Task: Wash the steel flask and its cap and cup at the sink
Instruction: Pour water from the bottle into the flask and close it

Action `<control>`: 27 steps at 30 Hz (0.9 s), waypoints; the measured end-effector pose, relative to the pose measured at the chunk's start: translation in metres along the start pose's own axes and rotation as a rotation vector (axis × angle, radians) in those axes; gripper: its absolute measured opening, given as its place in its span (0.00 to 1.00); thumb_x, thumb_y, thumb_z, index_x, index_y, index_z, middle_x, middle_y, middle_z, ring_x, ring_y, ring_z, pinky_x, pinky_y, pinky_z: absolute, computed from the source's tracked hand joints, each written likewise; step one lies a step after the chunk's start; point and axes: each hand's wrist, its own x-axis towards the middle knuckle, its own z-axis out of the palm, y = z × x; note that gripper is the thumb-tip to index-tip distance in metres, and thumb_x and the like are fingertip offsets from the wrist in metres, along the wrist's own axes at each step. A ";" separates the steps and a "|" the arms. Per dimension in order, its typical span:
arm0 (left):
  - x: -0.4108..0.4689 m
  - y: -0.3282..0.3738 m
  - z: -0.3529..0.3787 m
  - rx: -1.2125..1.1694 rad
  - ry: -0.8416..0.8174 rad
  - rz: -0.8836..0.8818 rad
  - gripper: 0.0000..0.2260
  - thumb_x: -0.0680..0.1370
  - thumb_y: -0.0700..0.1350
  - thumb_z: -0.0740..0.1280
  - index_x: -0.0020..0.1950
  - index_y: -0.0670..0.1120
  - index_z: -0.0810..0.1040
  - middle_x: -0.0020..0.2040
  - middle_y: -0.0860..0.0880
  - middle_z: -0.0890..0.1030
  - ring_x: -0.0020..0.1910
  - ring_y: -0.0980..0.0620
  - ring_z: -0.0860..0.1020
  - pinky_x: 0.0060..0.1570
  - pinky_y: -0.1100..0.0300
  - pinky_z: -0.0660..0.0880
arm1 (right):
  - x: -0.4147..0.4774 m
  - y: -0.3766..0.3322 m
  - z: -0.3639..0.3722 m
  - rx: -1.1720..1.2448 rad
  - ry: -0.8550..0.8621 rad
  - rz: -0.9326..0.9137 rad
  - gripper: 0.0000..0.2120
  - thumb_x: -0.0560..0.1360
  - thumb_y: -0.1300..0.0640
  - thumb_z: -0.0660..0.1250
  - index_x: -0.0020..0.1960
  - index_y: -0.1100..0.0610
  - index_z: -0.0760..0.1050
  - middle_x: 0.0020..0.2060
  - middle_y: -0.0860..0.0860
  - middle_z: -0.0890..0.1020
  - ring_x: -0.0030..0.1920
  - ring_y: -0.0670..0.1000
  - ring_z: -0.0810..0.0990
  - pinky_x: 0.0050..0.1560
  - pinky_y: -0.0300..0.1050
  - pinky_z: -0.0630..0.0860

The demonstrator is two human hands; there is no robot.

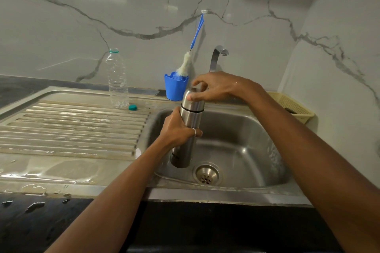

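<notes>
A tall steel flask (186, 146) is held upright, slightly tilted, above the sink basin (246, 150). My left hand (176, 129) grips its body around the middle, a ring on one finger. The steel cup (190, 104) sits on top of the flask, and my right hand (213, 86) grips it from above with curled fingers and thumb. The inner cap is hidden under the cup. No water runs from the steel tap (218, 55) behind.
A clear plastic bottle (117, 80) stands on the wet ribbed drainboard (72, 125), its teal cap (132, 107) beside it. A blue holder (175, 87) with a bottle brush (187, 63) stands behind the sink. A yellow basket (294, 107) sits at the right.
</notes>
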 end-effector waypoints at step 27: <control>-0.007 0.011 -0.005 -0.066 -0.049 0.042 0.30 0.63 0.45 0.82 0.62 0.49 0.73 0.51 0.52 0.81 0.47 0.55 0.80 0.42 0.65 0.73 | 0.003 -0.038 0.041 -0.469 0.456 -0.024 0.19 0.82 0.45 0.54 0.41 0.56 0.73 0.37 0.53 0.77 0.39 0.54 0.78 0.45 0.49 0.76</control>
